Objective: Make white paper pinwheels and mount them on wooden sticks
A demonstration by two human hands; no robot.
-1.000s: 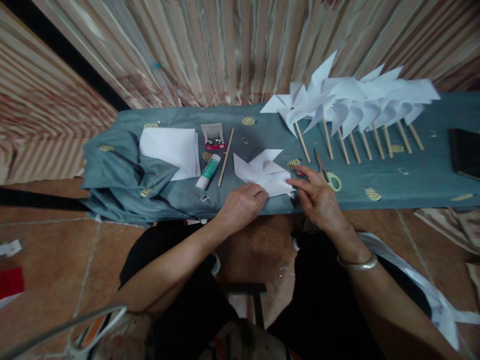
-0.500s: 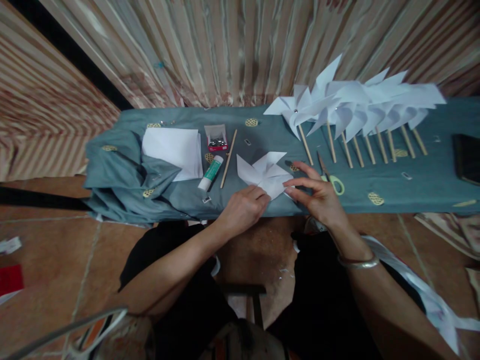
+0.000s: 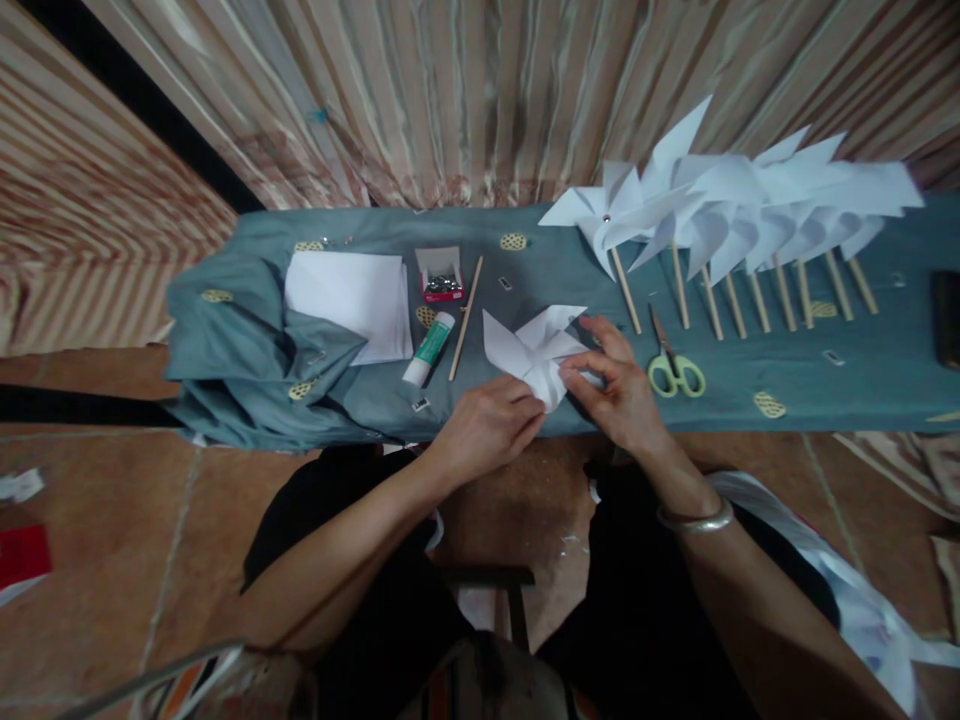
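A white paper pinwheel (image 3: 531, 345) without a stick lies near the front edge of the cloth-covered bench. My left hand (image 3: 496, 425) is closed on its near blade, fingertips pressed together. My right hand (image 3: 616, 385) pinches the paper at the right side between thumb and fingers, with the index finger stretched along the upper right blade. To the left of the pinwheel are a wooden stick (image 3: 466, 318), a glue stick (image 3: 429, 350) with a green label and a small open box of metal pins (image 3: 441, 275). Scissors (image 3: 675, 372) with light green handles lie right of my right hand.
Finished white pinwheels (image 3: 750, 205) on wooden sticks lie overlapping in a row at the back right. A stack of white paper (image 3: 349, 300) sits at the left, partly under bunched cloth (image 3: 247, 330). A dark device (image 3: 946, 318) rests at the far right. A curtain (image 3: 450, 110) hangs behind.
My right hand has moved left and closed onto the pinwheel's right side, uncovering the scissors' handles. My left hand stays on the near blade. The view has shifted slightly.
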